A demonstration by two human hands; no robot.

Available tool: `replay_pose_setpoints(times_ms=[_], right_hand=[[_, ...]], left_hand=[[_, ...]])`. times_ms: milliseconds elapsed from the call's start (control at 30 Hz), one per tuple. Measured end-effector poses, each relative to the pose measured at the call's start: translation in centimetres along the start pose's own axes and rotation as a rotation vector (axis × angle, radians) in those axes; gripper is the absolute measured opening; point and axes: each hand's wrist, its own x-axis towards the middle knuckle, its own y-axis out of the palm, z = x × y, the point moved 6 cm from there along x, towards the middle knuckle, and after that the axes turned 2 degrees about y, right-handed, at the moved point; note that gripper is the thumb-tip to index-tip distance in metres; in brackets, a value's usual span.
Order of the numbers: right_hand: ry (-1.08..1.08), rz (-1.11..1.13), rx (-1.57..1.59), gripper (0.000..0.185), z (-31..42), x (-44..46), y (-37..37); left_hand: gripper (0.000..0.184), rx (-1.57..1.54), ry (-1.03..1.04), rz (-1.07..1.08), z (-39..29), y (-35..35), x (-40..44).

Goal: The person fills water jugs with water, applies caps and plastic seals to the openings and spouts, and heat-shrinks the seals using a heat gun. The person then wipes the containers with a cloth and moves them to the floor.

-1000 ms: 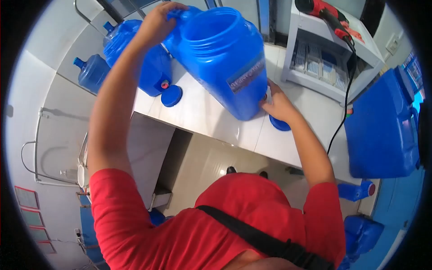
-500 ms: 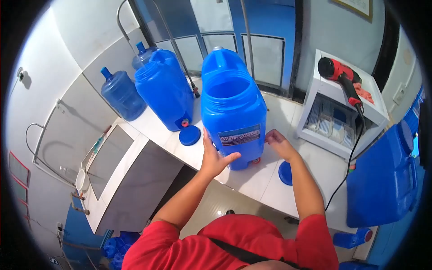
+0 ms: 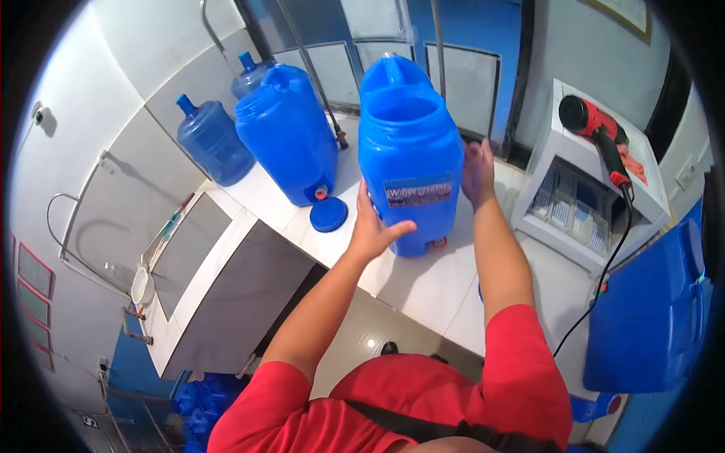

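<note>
A blue plastic water container (image 3: 411,166) stands upright on the white tiled counter, its wide mouth uncapped and a label on its front. A small red spigot (image 3: 439,242) sits low on it. My left hand (image 3: 377,234) grips its lower left corner, fingers along the side and thumb across the front. At the right side is my right hand (image 3: 479,174), open with fingers pointing up; whether it touches the container I cannot tell. A blue round cap (image 3: 328,215) lies left of my left hand. A second blue container (image 3: 291,136), with a red spigot, stands behind that cap.
Round blue water bottles (image 3: 215,143) stand at the back left. On the right, a white cabinet (image 3: 555,223) carries a red and black heat gun (image 3: 596,124), its cord hanging down. Another blue container (image 3: 642,309) is at far right. A sink counter (image 3: 234,294) is left.
My right hand has moved up and back along the container's right side. My left hand stays at the lower left corner. The view has shifted, and my right arm now mostly hides the right-hand cap.
</note>
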Motion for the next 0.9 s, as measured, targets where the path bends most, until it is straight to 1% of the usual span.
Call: replay_pose_setpoints(times_ms=[33, 100, 167, 200, 233, 300, 333, 367, 433, 500, 567, 633, 700, 767, 833, 867, 900], right_hand=[[-0.063, 0.000, -0.030, 0.046, 1.4, -1.5, 2.8], [-0.157, -0.135, -0.422, 0.039, 3.6, -4.9, 6.0], [-0.192, -0.067, -0.618, 0.030, 4.6, -9.5, 6.6], [-0.199, -0.012, -0.748, 0.026, 4.9, -11.5, 5.6], [-0.195, 0.059, -0.836, 0.023, 5.9, -14.4, 6.3], [-0.286, -0.064, -1.079, 0.020, 8.2, -18.7, 3.7], [-0.360, -0.182, -1.088, 0.019, 10.2, -19.9, 1.8], [-0.427, -0.291, -1.092, 0.017, 12.3, -21.2, -0.2], [-0.544, -0.581, -1.401, 0.022, 16.9, -21.8, -4.0], [-0.400, -0.703, -1.711, 0.027, 20.7, -20.5, -7.8], [-0.108, -0.928, -2.044, 0.034, 22.4, -19.7, -7.7], [0.030, -0.932, -2.359, 0.035, 22.9, -18.2, -9.4], [0.307, -0.840, -2.554, 0.032, 23.2, -16.7, -12.3], [0.335, -0.804, -2.550, 0.030, 23.0, -16.6, -11.9], [0.269, -0.862, -2.528, 0.026, 23.7, -15.7, -14.0], [0.267, -0.832, -2.565, 0.025, 23.2, -15.8, -13.5], [0.254, -0.816, -2.588, 0.025, 23.2, -16.0, -13.1]], left_hand=[[0.137, -0.117, 0.000, 0.005, 0.0, 0.2, 0.2], [0.133, -0.110, -0.031, 0.005, -0.1, 0.1, 0.4], [0.127, -0.219, -0.089, -0.034, 1.4, 0.6, -0.6], [0.118, -0.053, -0.115, -0.088, 2.1, 0.6, -2.1], [0.109, 0.114, -0.124, -0.146, 2.4, 1.0, -3.5], [0.081, -0.014, -0.372, -0.244, 5.8, 2.7, -8.5], [0.054, -0.175, -0.549, -0.160, 7.6, 4.1, -10.6], [0.040, -0.401, -0.712, -0.043, 6.6, 6.0, -12.4], [0.040, -0.517, -0.974, 0.186, 5.4, 9.1, -13.6], [0.044, -0.545, -1.043, 0.204, 5.7, 11.7, -12.5], [0.051, -0.762, -1.179, 0.179, 6.4, 14.2, -10.8], [0.054, -0.922, -1.323, 0.245, 7.9, 16.5, -9.8], [0.049, -0.993, -1.405, 0.206, 9.9, 18.6, -9.6], [0.039, -1.027, -1.461, 0.185, 9.8, 19.4, -9.1], [0.036, -1.085, -1.420, 0.064, 8.1, 19.5, -8.2], [0.029, -1.121, -1.402, 0.022, 9.0, 19.9, -8.0], [0.029, -1.131, -1.385, 0.006, 8.6, 19.7, -7.7]])
